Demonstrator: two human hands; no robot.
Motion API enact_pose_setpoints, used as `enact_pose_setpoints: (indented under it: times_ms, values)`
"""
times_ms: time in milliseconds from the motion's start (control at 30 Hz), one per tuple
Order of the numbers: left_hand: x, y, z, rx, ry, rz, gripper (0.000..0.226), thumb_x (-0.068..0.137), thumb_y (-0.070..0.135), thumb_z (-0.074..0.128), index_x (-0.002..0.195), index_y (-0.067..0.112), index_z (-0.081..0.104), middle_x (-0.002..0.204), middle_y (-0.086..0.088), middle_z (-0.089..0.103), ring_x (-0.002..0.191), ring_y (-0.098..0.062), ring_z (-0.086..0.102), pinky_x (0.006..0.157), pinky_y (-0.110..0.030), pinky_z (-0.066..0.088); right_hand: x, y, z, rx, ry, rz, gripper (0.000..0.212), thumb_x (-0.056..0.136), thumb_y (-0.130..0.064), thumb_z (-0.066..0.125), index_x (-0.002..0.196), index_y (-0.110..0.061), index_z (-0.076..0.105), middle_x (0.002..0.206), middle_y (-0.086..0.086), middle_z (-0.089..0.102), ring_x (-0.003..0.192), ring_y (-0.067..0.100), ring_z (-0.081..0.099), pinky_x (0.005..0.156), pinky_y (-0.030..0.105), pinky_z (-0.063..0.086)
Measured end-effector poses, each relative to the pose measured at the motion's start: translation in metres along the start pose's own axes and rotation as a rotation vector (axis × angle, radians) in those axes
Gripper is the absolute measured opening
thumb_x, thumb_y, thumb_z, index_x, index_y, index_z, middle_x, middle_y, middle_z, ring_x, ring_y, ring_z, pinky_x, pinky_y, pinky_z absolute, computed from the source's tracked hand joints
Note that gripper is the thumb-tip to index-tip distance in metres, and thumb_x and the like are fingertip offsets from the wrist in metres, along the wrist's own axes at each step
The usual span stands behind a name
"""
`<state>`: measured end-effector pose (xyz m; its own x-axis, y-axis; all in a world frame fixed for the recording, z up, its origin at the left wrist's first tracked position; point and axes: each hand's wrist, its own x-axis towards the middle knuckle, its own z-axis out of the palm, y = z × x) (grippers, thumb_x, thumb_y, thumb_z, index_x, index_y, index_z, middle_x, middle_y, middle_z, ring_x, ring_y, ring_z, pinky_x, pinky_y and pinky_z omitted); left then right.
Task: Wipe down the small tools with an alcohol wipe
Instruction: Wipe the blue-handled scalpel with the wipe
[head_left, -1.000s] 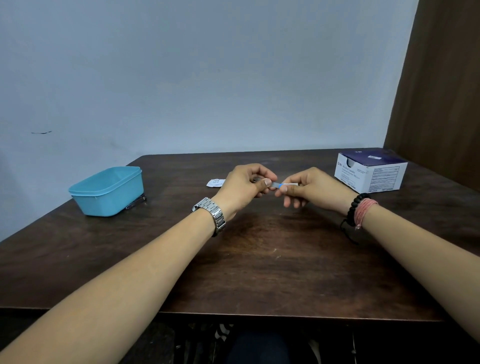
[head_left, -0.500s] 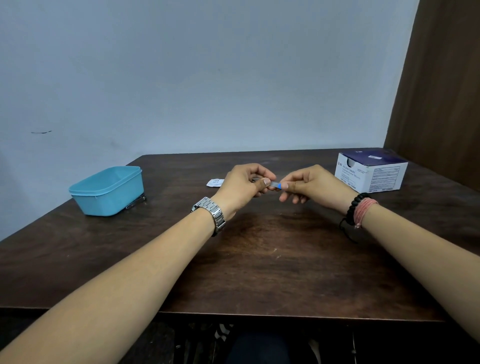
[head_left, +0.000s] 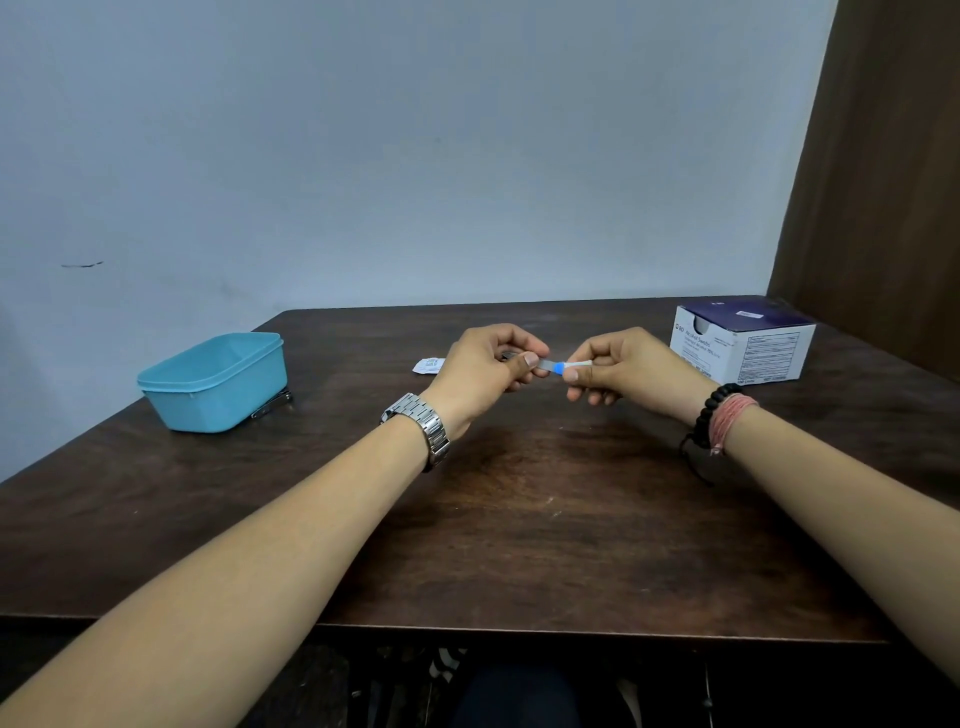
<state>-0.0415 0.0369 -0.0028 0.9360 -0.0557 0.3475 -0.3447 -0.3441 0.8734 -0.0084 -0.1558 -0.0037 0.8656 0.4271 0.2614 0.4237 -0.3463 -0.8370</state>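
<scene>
A small tool (head_left: 558, 367) with a white handle, a blue collar and a flat grey metal end is held level above the dark wooden table (head_left: 519, 519), between both hands. My left hand (head_left: 485, 371) pinches the metal end between thumb and fingers. My right hand (head_left: 626, 364) grips the white handle. I cannot make out whether a wipe lies under the left fingers. A torn white wipe wrapper (head_left: 427, 365) lies on the table just behind my left hand.
A light blue plastic container (head_left: 215, 382) stands at the left, with a small metal tool (head_left: 270, 408) lying against its right side. A white and dark blue box of alcohol swabs (head_left: 743, 345) sits at the back right. A wall rises behind the table.
Half a second ago the hands were pressed close, with only the blue collar showing. They have drawn apart again, and the metal end and white handle show between them.
</scene>
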Motion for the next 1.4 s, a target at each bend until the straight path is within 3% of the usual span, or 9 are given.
enact_pose_setpoints:
  times_ms: [233,433,633,1067,1400]
  values:
    - [-0.0002,-0.0010,0.0013,-0.015,0.000,-0.004,0.018,0.094,0.008,0.059,0.086,0.022,0.067,0.078,-0.001,0.072,0.068,-0.006,0.061,0.070,-0.024,0.051,-0.0001,-0.0017,0.0050,0.040,-0.044,0.026,0.027,0.103,-0.020,0.043,0.099,-0.011,0.068,0.078,0.002,0.073,0.053,0.004,0.057,0.050,0.014,0.046]
    - [-0.0002,-0.0008,0.0031,-0.019,-0.001,-0.006,0.018,0.093,0.007,0.059,0.085,0.021,0.067,0.075,-0.001,0.071,0.064,-0.005,0.061,0.067,-0.022,0.050,-0.0015,-0.0013,0.0078,0.004,-0.082,0.007,0.025,0.100,-0.024,0.048,0.090,-0.025,0.070,0.082,0.000,0.073,0.059,0.004,0.059,0.052,0.016,0.047]
    - [0.0000,0.0009,0.0003,-0.020,0.040,-0.013,0.017,0.094,0.009,0.059,0.086,0.022,0.067,0.077,-0.001,0.072,0.065,-0.006,0.061,0.066,-0.021,0.049,-0.0028,-0.0037,0.0028,-0.051,-0.042,-0.018,0.022,0.099,-0.023,0.051,0.094,-0.023,0.072,0.088,0.002,0.073,0.067,0.008,0.059,0.057,0.016,0.047]
    - [-0.0001,-0.0021,0.0029,0.002,0.015,0.007,0.020,0.094,0.008,0.058,0.085,0.023,0.066,0.077,-0.002,0.072,0.065,-0.005,0.061,0.068,-0.023,0.050,-0.0035,-0.0001,0.0047,-0.059,0.016,-0.018,0.019,0.089,-0.023,0.067,0.092,-0.006,0.075,0.073,0.000,0.073,0.059,0.003,0.058,0.055,0.014,0.046]
    - [-0.0020,0.0014,0.0026,0.049,-0.011,0.029,0.017,0.093,0.010,0.060,0.087,0.024,0.067,0.078,0.002,0.070,0.065,-0.006,0.061,0.062,-0.021,0.049,-0.0052,-0.0052,0.0074,-0.018,0.023,-0.008,0.023,0.089,-0.031,0.067,0.085,-0.010,0.076,0.069,0.002,0.073,0.058,0.008,0.058,0.055,0.017,0.045]
